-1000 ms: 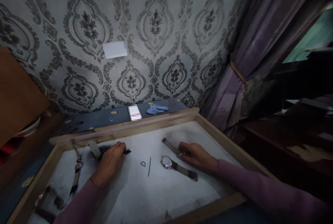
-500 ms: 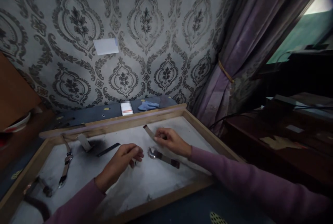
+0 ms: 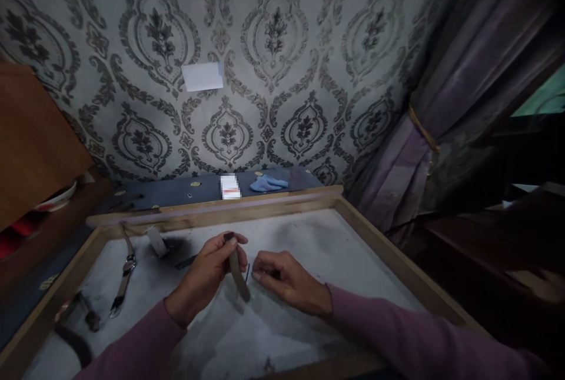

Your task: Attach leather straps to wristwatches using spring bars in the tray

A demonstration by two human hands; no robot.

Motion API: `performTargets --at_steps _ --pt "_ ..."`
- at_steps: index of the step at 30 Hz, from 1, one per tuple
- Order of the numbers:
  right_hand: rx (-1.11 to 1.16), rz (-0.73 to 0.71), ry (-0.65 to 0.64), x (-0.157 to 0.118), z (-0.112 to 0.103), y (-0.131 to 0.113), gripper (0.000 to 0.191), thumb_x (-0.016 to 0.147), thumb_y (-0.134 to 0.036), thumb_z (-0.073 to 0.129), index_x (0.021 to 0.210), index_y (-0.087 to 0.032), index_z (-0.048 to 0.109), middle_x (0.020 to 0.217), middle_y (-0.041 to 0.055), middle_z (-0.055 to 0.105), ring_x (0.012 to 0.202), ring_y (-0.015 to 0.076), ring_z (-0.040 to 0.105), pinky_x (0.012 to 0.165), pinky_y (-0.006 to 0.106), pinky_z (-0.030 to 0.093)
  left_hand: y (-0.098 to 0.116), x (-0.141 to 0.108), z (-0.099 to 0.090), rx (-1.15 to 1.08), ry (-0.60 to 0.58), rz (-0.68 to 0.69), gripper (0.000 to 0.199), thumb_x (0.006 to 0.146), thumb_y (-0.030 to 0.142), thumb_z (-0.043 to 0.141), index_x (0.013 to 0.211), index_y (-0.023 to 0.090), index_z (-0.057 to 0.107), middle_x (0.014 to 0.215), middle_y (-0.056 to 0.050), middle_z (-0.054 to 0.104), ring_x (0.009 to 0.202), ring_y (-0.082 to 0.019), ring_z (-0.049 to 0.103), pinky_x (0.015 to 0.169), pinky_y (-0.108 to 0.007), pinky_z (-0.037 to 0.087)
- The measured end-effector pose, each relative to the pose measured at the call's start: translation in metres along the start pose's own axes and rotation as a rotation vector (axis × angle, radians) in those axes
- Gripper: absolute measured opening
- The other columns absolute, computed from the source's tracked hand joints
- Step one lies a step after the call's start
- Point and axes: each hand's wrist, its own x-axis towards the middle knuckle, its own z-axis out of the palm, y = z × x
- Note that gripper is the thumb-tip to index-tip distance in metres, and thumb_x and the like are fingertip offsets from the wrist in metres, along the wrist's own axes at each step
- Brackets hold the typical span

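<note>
My left hand point(image 3: 207, 268) is closed on a brownish watch strap point(image 3: 239, 279), its dark end at the thumb and its other end hanging toward me. Close beside it, my right hand point(image 3: 289, 281) has its thumb and fingers pressed together; whatever they hold is hidden. A thin dark sliver point(image 3: 248, 272) shows between the two hands, and I cannot tell which one has it. Both hands are over the white bottom of a wooden-framed tray point(image 3: 375, 253). A wristwatch point(image 3: 128, 265) with a brown strap lies stretched out at the tray's left.
More strap pieces point(image 3: 75, 342) lie in the tray's near left corner. A pale upright block point(image 3: 156, 242) and a dark flat strip point(image 3: 186, 262) are left of my hands. Behind the tray are a blue cloth point(image 3: 268, 183) and a white packet point(image 3: 230, 186).
My left hand has taken hold of a strap. My right hand has come down and nearer the left. The silver watch case and strap that lay by it no longer show. The view has shifted.
</note>
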Motion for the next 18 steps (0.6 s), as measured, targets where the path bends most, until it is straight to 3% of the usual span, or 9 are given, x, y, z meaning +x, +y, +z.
performTargets --at_steps 6,18 --pt "0.276 0.2 0.089 0.0052 -0.0064 0.0024 0.039 0.083 -0.055 0.058 0.078 -0.017 0.05 0.057 -0.0064 0.043 0.044 0.0057 0.034 0.042 0.018 0.026 0.0005 0.0004 -0.0016 0.09 -0.081 -0.042 0.034 0.074 0.044 0.071 0.08 0.015 0.055 0.046 0.007 0.05 0.041 -0.007 0.039 0.046 -0.02 0.029" --pt "0.331 0.182 0.086 0.0081 -0.0081 0.009 0.036 0.082 -0.051 0.062 0.079 -0.016 0.055 0.055 -0.007 0.044 0.042 0.0041 0.032 0.039 0.017 0.025 -0.0048 -0.0024 -0.0001 0.252 -0.18 -0.077 0.032 0.083 0.046 0.057 0.082 0.014 0.056 0.051 0.007 0.044 0.044 -0.006 0.039 0.046 -0.018 0.03"
